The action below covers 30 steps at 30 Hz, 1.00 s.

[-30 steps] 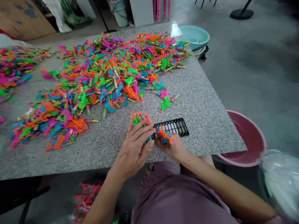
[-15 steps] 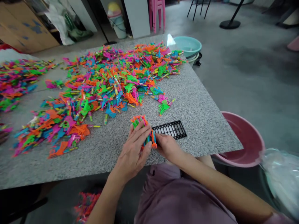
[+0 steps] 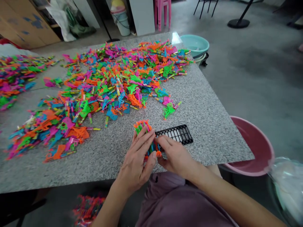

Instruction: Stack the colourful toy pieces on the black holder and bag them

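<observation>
A black plastic grid rack [image 3: 177, 133] lies on the speckled tabletop near the front edge, its right part bare. At its left end stands a tight row of coloured plastic toy guns [image 3: 142, 125], in green, pink, orange and blue. My left hand [image 3: 139, 153] lies over this row, fingers together on top and thumb along the near side, gripping it. My right hand [image 3: 175, 154] is closed, its fingertips against the orange toy gun [image 3: 158, 151] at the row's right end. The undersides of its fingers are hidden.
A large heap of loose toy guns [image 3: 113, 78] covers the back and left of the granite table [image 3: 203, 119]. One green toy gun [image 3: 169, 110] lies just behind the rack. A pink basin [image 3: 258, 138] stands past the right edge; a turquoise basin [image 3: 196, 44] is farther back.
The view has shifted slightly, so table and heap sit differently in it. My right fingers are more curled at the row's right end. My left hand stays over the toy guns.
</observation>
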Each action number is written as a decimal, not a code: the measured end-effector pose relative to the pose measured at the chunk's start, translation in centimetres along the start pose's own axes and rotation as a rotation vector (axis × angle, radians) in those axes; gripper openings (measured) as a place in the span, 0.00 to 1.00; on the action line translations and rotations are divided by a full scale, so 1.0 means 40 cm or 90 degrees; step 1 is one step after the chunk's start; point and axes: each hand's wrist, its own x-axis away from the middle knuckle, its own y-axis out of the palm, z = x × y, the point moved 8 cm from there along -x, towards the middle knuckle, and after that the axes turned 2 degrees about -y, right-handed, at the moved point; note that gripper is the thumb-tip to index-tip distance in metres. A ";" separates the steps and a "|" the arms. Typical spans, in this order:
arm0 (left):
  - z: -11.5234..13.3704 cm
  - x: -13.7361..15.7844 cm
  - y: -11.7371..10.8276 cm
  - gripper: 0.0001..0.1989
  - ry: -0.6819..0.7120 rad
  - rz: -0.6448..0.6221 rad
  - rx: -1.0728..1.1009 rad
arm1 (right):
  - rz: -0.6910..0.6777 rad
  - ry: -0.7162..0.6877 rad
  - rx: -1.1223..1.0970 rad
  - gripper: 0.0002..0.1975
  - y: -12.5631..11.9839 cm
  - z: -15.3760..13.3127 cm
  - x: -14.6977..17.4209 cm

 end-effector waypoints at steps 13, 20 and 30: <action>0.007 -0.003 -0.005 0.24 0.093 0.078 -0.132 | -0.034 0.082 0.060 0.33 -0.131 0.135 -0.051; 0.014 -0.004 -0.002 0.22 0.095 0.011 -0.205 | -0.008 0.070 0.370 0.13 -0.264 0.350 -0.187; 0.000 -0.001 0.013 0.22 0.072 -0.034 -0.167 | 0.074 0.155 -0.204 0.02 -0.097 0.280 -0.027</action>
